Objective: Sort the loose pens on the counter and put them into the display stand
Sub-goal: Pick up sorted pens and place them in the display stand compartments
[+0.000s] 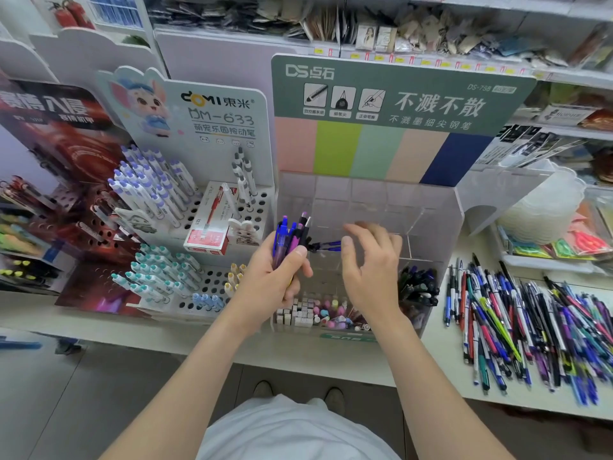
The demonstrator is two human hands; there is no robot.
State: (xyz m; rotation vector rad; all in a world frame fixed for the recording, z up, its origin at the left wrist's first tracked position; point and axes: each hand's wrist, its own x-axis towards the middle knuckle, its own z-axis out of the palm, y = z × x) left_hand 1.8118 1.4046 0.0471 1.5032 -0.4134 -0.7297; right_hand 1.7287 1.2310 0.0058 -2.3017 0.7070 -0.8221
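White shirt (pixel 292 433) at the bottom is me, leaning over the pale white counter (pixel 331 356). My left hand (pixel 278 277) has its fingers wrapped tight round a bunch of blue, purple and black click pens (pixel 292 237), tips pointing up. My right hand (pixel 371 260) is loose, fingers spread and holding nothing, hovering over the clear acrylic display stand (pixel 431 220).

Two blue pens (pixel 328 246) lie sideways just beside my right thumb, at the stand's middle tier. I honestly can't tell if the thumb touches them.

The stand's front row holds small pastel and white caps or erasers (pixel 325 313), and the front right compartment has a bundle of dark pens (pixel 418 287).

Off to my right, the big messy pile of loose multicoloured pens (pixel 530 327) is spread flat on the counter.

To my left is a white perforated pen rack (pixel 212 277) with white-and-teal pens (pixel 156 273) in front, white-and-purple pens (pixel 152 187) behind, and a red and white box (pixel 209 227) lying on it.

Behind the acrylic stand rises its green header board with pastel stripes (pixel 398 94), then the cluttered shop shelves (pixel 431 31).
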